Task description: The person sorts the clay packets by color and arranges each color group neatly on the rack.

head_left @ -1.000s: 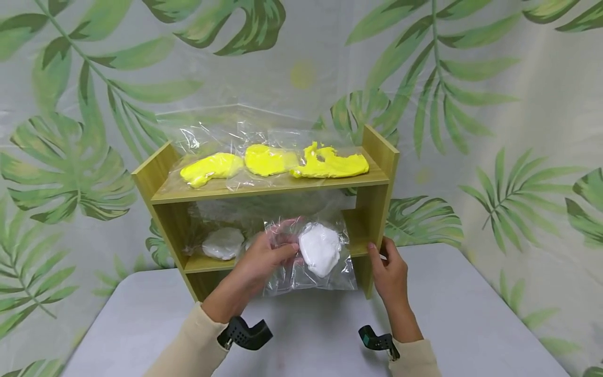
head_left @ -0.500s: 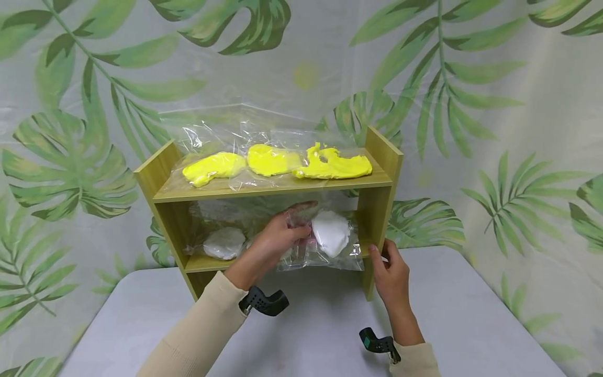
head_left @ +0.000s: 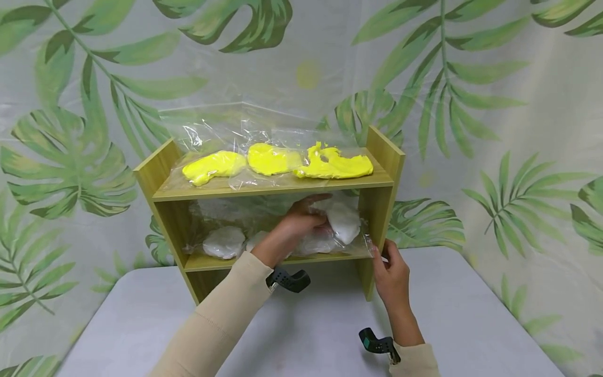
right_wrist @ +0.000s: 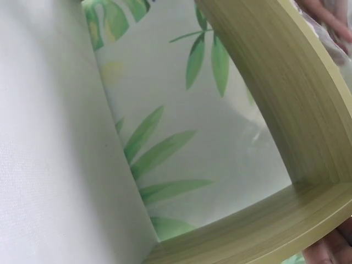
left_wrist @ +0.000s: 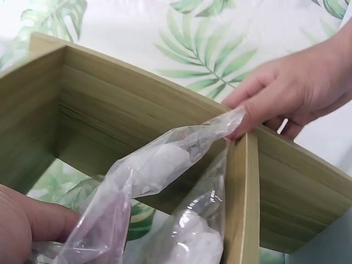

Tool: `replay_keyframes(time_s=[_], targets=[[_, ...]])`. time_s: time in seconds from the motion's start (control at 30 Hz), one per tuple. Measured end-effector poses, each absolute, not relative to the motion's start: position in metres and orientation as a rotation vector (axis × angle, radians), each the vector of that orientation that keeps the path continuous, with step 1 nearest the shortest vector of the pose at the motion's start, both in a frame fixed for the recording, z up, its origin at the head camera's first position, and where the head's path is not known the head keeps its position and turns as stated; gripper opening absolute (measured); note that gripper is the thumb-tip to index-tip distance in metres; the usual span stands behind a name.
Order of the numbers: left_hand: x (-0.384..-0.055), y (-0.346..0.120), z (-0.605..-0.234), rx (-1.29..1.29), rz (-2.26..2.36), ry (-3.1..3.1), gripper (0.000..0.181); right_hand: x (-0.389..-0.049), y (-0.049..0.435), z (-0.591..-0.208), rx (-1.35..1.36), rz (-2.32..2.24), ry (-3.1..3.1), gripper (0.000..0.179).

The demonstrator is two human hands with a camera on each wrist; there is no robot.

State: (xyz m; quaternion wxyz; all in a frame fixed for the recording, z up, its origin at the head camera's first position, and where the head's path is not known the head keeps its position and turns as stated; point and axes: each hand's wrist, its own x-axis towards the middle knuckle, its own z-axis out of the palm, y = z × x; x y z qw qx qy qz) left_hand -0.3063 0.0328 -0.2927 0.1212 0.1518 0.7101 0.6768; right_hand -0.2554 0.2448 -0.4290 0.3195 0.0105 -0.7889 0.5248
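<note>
My left hand reaches into the middle level of a small wooden shelf, gripping a clear plastic bag with a white clay-like lump inside. The bag is tilted under the top board, near the right side panel. In the left wrist view its free corner reaches the thumb of my right hand. That hand grips the front edge of the right side panel at the middle board. Behind and left of the held bag lie more bagged white lumps, partly covered by my left hand.
Bagged yellow clay-like lumps lie in a row on the top board, their clear plastic rising behind. The shelf stands on a white-covered table. A leaf-patterned curtain hangs behind it.
My left hand has moved right and deeper into the middle level, carrying the bagged white lump from in front of the shelf to over the middle board. My right hand has stayed on the side panel.
</note>
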Motion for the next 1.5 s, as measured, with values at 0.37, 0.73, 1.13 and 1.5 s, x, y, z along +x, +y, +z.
replay_keyframes(time_s=[0.37,0.73,1.13,1.5], targets=[[-0.321,0.046,-0.299,0.336,1.943,2.128,0.057,-0.256,0.245,-0.430,0.040,1.427,-2.049,0.037],[-0.321,0.040,-0.303,0.313,1.823,2.292,0.022,-0.254,0.241,-0.430,0.021,1.417,-2.061,0.036],[-0.319,0.045,-0.300,0.336,1.766,2.410,0.022,-0.252,0.244,-0.428,-0.021,1.388,-2.072,0.037],[-0.313,0.035,-0.294,0.310,1.618,2.698,0.033,-0.256,0.242,-0.429,-0.002,1.370,-2.065,0.037]])
